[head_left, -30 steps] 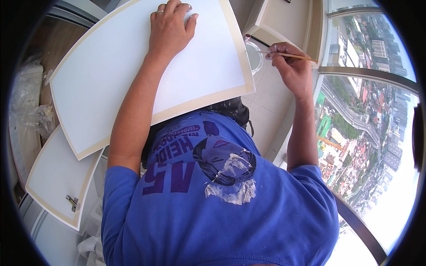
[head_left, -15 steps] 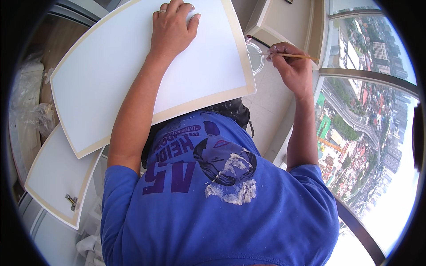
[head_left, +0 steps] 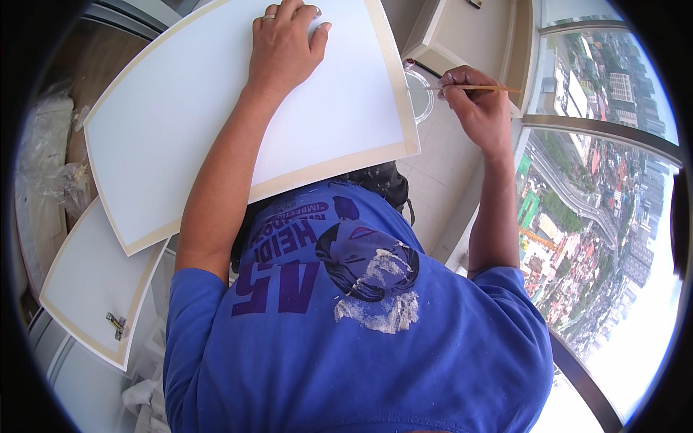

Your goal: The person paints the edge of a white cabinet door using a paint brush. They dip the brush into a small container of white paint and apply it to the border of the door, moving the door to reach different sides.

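Note:
A large white panel point(head_left: 173, 130) with cream tape-like borders lies across in front of me. My left hand point(head_left: 287, 45) rests on its surface near the far side, thumb apart from the fingers and a ring on one finger. At the panel's right edge, my right hand point(head_left: 473, 101) pinches a thin paintbrush point(head_left: 485, 88) with an orange-brown handle. The brush points left, its tip at or close to that taped edge; exact contact cannot be made out. Paint-like smears mark the right fingertips. Just beyond the edge is a round clear container point(head_left: 421, 108), partly covered by the panel.
A second white panel point(head_left: 94, 281) with cream borders and a metal hinge point(head_left: 115, 326) lies at lower left. Plastic-wrapped material point(head_left: 47, 173) sits at the far left. A cream-coloured open box-like cabinet piece point(head_left: 473, 43) stands at far right, beside tall windows point(head_left: 577, 216).
The panel and both hands appear slightly farther right in the picture. Both grips look the same, and the brush stays at the panel's right edge.

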The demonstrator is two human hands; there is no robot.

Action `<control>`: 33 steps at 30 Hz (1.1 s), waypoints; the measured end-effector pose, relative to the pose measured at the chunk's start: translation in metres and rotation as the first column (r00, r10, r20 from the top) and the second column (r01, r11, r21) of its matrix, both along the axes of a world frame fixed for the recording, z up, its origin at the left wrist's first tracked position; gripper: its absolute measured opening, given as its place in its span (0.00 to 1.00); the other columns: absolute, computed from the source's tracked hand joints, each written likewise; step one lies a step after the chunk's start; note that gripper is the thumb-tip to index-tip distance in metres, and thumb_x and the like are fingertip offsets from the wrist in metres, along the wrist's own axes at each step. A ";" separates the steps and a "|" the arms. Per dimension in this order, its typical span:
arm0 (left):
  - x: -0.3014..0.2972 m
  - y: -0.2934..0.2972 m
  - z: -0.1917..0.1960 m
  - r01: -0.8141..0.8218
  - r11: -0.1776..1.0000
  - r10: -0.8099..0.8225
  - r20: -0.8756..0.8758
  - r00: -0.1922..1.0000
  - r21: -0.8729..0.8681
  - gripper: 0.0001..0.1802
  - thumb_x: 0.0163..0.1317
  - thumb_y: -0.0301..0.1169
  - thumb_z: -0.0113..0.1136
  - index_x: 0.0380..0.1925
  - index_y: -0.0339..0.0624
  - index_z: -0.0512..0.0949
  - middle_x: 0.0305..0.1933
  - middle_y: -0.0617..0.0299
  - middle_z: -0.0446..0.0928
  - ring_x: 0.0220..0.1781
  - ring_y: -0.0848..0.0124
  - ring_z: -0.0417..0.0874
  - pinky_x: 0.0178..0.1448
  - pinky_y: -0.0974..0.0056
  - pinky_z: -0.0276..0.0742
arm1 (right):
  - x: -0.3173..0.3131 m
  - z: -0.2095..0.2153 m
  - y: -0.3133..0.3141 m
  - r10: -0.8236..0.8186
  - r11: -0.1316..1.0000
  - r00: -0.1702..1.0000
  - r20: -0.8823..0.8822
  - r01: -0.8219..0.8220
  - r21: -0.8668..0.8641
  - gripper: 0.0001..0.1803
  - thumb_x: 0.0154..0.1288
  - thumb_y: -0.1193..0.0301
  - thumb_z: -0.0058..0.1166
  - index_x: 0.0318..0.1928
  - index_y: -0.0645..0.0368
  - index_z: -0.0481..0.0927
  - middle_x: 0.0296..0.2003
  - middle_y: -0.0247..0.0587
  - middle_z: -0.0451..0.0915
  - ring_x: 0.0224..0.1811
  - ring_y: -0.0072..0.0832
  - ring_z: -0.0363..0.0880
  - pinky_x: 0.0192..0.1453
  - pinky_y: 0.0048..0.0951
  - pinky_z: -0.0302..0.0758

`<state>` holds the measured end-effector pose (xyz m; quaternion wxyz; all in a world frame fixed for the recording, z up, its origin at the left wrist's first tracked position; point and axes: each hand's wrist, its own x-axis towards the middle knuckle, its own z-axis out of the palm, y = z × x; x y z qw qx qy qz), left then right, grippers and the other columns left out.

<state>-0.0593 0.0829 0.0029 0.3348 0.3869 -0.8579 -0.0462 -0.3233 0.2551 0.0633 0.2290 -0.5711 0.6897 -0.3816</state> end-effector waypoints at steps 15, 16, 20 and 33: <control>0.001 0.001 0.000 -0.009 0.999 0.008 0.034 0.999 0.040 0.15 0.68 0.32 0.67 0.50 0.34 0.82 0.54 0.49 0.77 0.58 0.53 0.78 0.63 0.48 0.72 | 0.002 0.002 -0.006 0.047 0.997 0.998 -0.035 -0.049 -0.056 0.12 0.57 0.74 0.62 0.40 0.66 0.89 0.27 0.38 0.85 0.27 0.21 0.79 0.35 0.26 0.77; 0.001 0.001 0.000 -0.010 0.999 0.009 0.030 0.999 0.031 0.15 0.68 0.32 0.67 0.50 0.34 0.82 0.54 0.49 0.77 0.58 0.53 0.78 0.63 0.48 0.72 | 0.003 0.005 -0.007 0.034 0.998 0.998 -0.046 -0.037 -0.056 0.12 0.57 0.74 0.62 0.40 0.66 0.89 0.27 0.38 0.86 0.27 0.21 0.79 0.35 0.26 0.77; 0.000 0.001 0.001 -0.004 1.000 0.004 0.013 1.000 0.026 0.15 0.67 0.32 0.67 0.49 0.34 0.81 0.54 0.49 0.77 0.58 0.52 0.78 0.63 0.47 0.72 | 0.011 0.003 -0.011 -0.021 0.994 1.000 -0.012 0.019 -0.107 0.11 0.57 0.74 0.61 0.39 0.66 0.89 0.27 0.39 0.86 0.27 0.21 0.80 0.35 0.26 0.78; 0.000 0.001 0.001 -0.007 1.000 0.007 0.012 1.000 0.026 0.15 0.66 0.32 0.68 0.49 0.35 0.81 0.53 0.49 0.77 0.58 0.52 0.77 0.63 0.47 0.72 | 0.008 0.012 -0.010 0.096 0.994 0.983 -0.156 -0.103 -0.037 0.10 0.57 0.73 0.61 0.37 0.65 0.88 0.26 0.41 0.86 0.25 0.23 0.79 0.34 0.29 0.78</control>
